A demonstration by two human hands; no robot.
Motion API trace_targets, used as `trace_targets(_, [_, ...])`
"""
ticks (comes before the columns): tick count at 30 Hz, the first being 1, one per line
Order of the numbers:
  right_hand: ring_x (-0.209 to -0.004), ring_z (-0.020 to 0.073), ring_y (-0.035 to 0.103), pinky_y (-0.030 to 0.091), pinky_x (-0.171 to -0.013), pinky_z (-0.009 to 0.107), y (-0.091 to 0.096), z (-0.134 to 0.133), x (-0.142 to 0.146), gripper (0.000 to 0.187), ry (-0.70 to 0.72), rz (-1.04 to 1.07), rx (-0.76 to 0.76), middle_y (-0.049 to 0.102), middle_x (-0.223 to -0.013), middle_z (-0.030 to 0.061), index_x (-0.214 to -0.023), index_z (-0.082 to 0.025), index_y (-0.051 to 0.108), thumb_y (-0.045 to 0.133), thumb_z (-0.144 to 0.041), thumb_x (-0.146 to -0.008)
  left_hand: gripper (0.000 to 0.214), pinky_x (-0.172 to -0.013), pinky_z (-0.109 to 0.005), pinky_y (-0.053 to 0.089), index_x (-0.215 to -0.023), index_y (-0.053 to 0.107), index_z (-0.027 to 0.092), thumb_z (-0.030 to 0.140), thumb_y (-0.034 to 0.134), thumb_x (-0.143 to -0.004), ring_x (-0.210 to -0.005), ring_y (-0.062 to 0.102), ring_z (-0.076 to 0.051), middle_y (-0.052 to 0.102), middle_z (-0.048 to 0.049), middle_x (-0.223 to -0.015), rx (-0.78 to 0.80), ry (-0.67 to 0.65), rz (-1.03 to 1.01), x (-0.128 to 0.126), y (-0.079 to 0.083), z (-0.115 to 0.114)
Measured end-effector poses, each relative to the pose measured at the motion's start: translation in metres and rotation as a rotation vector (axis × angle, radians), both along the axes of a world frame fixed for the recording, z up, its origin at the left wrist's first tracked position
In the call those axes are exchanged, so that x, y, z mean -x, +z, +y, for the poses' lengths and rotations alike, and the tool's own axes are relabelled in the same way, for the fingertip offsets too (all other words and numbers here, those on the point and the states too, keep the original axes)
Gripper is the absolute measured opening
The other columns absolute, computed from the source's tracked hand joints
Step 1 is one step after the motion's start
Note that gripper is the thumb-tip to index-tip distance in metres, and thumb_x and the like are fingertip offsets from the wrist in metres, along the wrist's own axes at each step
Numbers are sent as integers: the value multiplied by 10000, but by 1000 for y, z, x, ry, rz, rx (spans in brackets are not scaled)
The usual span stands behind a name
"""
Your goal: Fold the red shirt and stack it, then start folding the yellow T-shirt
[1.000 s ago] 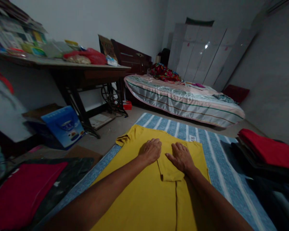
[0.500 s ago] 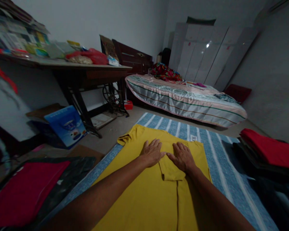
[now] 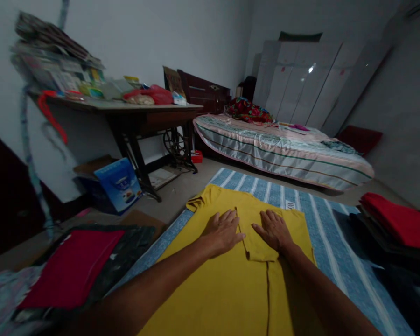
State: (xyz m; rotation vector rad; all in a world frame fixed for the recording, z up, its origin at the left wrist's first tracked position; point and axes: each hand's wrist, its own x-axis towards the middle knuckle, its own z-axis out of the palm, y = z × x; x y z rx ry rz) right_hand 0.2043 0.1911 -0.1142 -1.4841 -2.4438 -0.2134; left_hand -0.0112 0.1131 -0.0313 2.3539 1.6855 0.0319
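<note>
A yellow shirt (image 3: 227, 284) lies spread out on a blue striped mat (image 3: 329, 247) in front of me. My left hand (image 3: 222, 231) rests flat on the shirt, fingers stretched out, just left of its collar flap (image 3: 257, 245). My right hand (image 3: 275, 229) lies flat on the shirt too, fingers apart, at the right side of the flap. Neither hand holds anything.
A red cloth (image 3: 73, 266) on dark cloth lies at the left. Folded red and dark clothes (image 3: 395, 224) are stacked at the right. Beyond the mat stands a bed (image 3: 283, 149). A cluttered sewing table (image 3: 143, 112) and a blue box (image 3: 119, 184) are at the left wall.
My left hand's fingers have uncurled and now lie flat on the shirt. The view has swung a little to the left. Both hands stay on the shirt near the collar.
</note>
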Motion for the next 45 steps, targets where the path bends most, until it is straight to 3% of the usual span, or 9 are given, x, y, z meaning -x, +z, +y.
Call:
trace_targets(6, [-1077,293,507,386,-902,434,1,0,-4,557,19,-51,41,566,-1110,140,-1182,-147,507,307,-596,-921,578,-1139,-522,113,-1347,442,155,510,436,-891,-1436,139,-269,244,-151,-1538,103,-63,-22,34,5,-84])
trace_targets(10, [-1210,344,429,342,-958,504,11,-9,6,524,-29,-19,5,517,-1265,176,-1244,-186,498,370,-571,-912,526,-1136,-497,175,-1313,487,182,472,489,-874,-1421,200,-269,278,-134,-1528,115,-55,-40,60,10,-147])
trace_targets(13, [-1280,334,379,327,-988,497,14,-28,24,505,-47,-2,1,473,-1355,170,-1301,-212,469,347,-536,-933,484,-1130,-473,224,-1292,514,198,384,544,-846,-1407,246,-266,318,-114,-1514,89,-8,-22,75,15,-188])
trace_targets(17, [-1278,312,394,333,-994,476,10,-63,47,583,8,-40,63,457,-1370,194,-1314,-156,454,295,-573,-938,453,-1118,-462,273,-1270,537,220,334,552,-833,-1391,290,-262,365,-97,-1492,41,32,-33,85,15,-225])
trace_targets(27, [-1313,324,355,312,-1017,477,18,-99,53,605,31,-47,86,425,-1395,232,-1343,-94,421,361,-539,-938,487,-1142,-443,248,-1290,530,178,319,563,-825,-1399,272,-254,350,-102,-1497,36,134,-20,78,17,-264])
trace_targets(32, [-1267,288,415,343,-1007,458,17,-124,56,553,120,4,74,484,-1347,184,-1306,-148,458,380,-545,-929,488,-1137,-457,260,-1301,519,162,314,545,-838,-1392,287,-259,376,-113,-1481,-11,136,-29,83,4,-280])
trace_targets(37, [-1291,277,407,353,-1033,454,28,-139,63,489,129,53,47,480,-1370,173,-1321,-163,456,394,-466,-942,457,-1127,-454,287,-1272,540,168,302,545,-836,-1366,342,-254,433,-116,-1446,-110,173,-65,91,-10,-290])
trace_targets(40, [-1257,272,456,373,-1037,439,32,-162,66,466,157,62,47,526,-1330,161,-1292,-164,500,424,-446,-928,414,-1116,-445,310,-1231,570,178,287,544,-833,-1343,383,-247,474,-108,-1418,-191,191,-72,97,-19,-293])
trace_targets(45, [-1268,287,453,377,-1052,451,35,-225,55,492,222,105,109,511,-1352,171,-1288,-135,519,476,-428,-896,382,-1091,-448,346,-1212,580,190,318,498,-861,-1316,422,-246,505,-102,-1393,-303,157,-69,104,-33,-292])
